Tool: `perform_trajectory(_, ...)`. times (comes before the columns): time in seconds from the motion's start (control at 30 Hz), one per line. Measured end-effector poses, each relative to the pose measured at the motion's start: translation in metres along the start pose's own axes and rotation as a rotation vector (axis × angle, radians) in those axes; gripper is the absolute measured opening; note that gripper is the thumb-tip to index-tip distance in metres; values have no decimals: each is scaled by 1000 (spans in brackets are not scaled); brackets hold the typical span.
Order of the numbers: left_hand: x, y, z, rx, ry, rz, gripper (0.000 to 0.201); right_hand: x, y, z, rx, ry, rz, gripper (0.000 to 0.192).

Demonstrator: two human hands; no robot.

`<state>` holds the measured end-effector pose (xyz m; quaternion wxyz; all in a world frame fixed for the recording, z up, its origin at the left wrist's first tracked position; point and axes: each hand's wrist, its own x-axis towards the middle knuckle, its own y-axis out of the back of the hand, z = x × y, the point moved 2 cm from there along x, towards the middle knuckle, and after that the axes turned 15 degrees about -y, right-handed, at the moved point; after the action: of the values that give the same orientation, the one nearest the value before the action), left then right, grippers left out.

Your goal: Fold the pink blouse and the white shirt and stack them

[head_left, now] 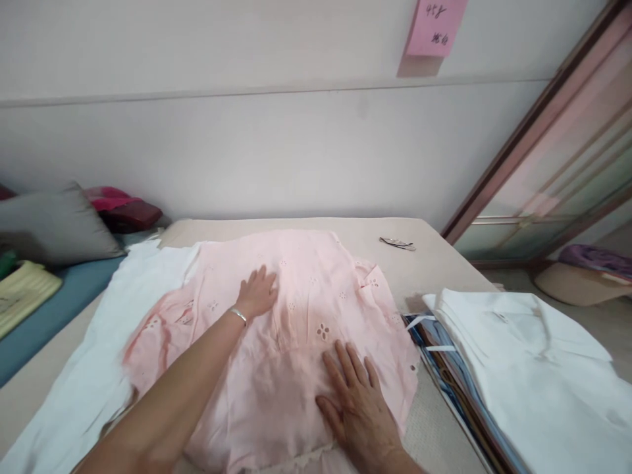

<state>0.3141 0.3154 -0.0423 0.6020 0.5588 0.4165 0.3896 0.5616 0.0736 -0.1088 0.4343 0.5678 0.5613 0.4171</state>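
Both my hands lie flat on a pale pink garment (291, 329) with small eyelet flowers cut into it. My left hand (257, 291) reaches further out, fingers spread and palm down near the middle of the cloth, a thin bracelet (237, 315) at the wrist. My right hand (356, 401) presses nearer to me, fingers together and pointing away, close to the garment's right edge — neither hand pinches anything.

The pink garment is spread across a beige bed surface (395, 240), and its left part overlaps a white cloth (123, 309) that lies beneath it and runs off toward my left. To my right, just beside the pink hem, sits a stack of folded things topped by a white shirt (523, 355). A small metal clip (397, 243) lies further back on the bed, well apart from my hands. At far left are a grey pillow (54, 227) and a yellow-green folded cloth (22, 293) — on the wall above hangs a pink note (434, 26).
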Motion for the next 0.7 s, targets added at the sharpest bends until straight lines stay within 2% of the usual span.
perform_trajectory(0.1, -38, 10, 18, -20, 64, -83, 40, -1, 0, -1, -5, 17, 30, 67)
perform_trajectory(0.17, -76, 18, 36, -47, 81, -136, 33, -3, 0, -2, -10, 32, 47, 67)
perform_trajectory(0.27, -150, 20, 79, -128, -59, -171, 30, -5, 0, -3, -32, 43, 73, 67)
perform_trajectory(0.3, -175, 17, 97, -157, -161, -157, 33, -5, 0, -3, -43, 46, 84, 67)
perform_trajectory(0.33, -197, 13, 113, -158, -208, -129, 36, -6, 0, -4, -53, 51, 96, 67)
perform_trajectory(0.4, -232, 0, 138, -133, -209, -113, 40, -6, -2, -5, -72, 63, 123, 66)
perform_trajectory(0.5, -252, -18, 150, -55, -209, -135, 46, -8, -6, -6, -100, 88, 164, 65)
perform_trajectory(0.63, -253, -17, 132, -133, -174, -81, 48, -11, -9, -2, -122, 114, 205, 65)
perform_trajectory(0.7, -255, -14, 125, -195, -171, -82, 47, -5, -4, -1, -103, 83, 178, 64)
